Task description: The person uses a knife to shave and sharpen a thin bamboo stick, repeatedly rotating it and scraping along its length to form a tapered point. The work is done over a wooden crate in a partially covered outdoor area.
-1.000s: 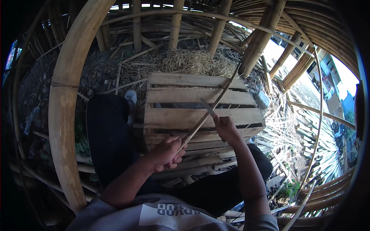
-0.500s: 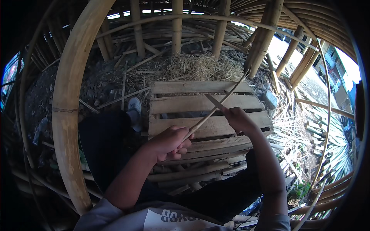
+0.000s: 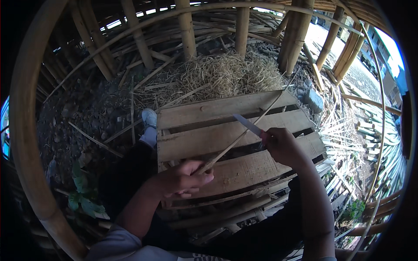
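Observation:
My left hand [image 3: 183, 179] is closed around the near end of a thin bamboo strip [image 3: 237, 140], which slants away to the upper right over a slatted wooden crate [image 3: 196, 142]. A knife [image 3: 247, 123] with a pale blade and reddish handle is gripped in my right hand [image 3: 281, 145]. Its blade points up and left and crosses the strip about halfway along; whether the edge touches it I cannot tell. Both hands are above the slats. The strip's far tip reaches over the crate's far edge.
Beyond the crate lies a heap of shavings [image 3: 230, 74]. A thick curved bamboo pole [image 3: 28, 130] rises on the left, and upright bamboo posts [image 3: 297, 37] stand at the back. Many cut bamboo pieces [image 3: 383, 152] lie at the right. My shoe [image 3: 149, 117] is beside the crate.
The view has shifted, with the curved pole now farther left. The knife's handle and blade show more plainly. My left hand sits lower and its fingers look looser around the strip.

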Demonstrator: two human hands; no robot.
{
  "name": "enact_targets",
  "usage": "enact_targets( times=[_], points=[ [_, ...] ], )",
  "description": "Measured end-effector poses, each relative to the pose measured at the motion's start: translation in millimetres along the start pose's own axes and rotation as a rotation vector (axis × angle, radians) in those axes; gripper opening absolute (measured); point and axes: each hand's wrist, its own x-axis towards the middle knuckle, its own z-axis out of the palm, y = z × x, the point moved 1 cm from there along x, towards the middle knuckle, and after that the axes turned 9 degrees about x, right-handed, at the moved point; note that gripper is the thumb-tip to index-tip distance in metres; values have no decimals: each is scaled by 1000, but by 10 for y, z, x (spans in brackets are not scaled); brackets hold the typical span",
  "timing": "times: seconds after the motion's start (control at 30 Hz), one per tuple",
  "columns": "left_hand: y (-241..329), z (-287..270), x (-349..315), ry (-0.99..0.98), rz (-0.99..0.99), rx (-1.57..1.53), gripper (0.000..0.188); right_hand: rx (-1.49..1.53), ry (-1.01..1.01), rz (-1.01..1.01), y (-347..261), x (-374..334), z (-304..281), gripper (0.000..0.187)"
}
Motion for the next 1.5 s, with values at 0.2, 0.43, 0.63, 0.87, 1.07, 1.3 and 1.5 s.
enact_targets(
  times=[0.2,0.43,0.63,0.87,1.07,1.3,1.5],
  points=[
    [-21,-31,-29,-71,11,122,31,-97,33,279,-364,106,268,52],
    [-86,-100,15,-89,156,281,47,419,11,365,-468,150,709,50],
    [128,-777,-128,506,202,554,34,585,128,361,-365,133,737,38],
    [-1034,-3193,316,732,-730,1479,39,589,141,336,-366,154,696,36],
    [-1427,-3756,926,-74,-308,2088,30,652,135,326,-322,114,642,35],
    [-1333,-3999,1152,584,-50,1868,12,626,152,303,-279,112,603,35],
    [-1050,-4203,834,869,-122,1567,8,638,112,303,-261,149,681,37]
  ],
)
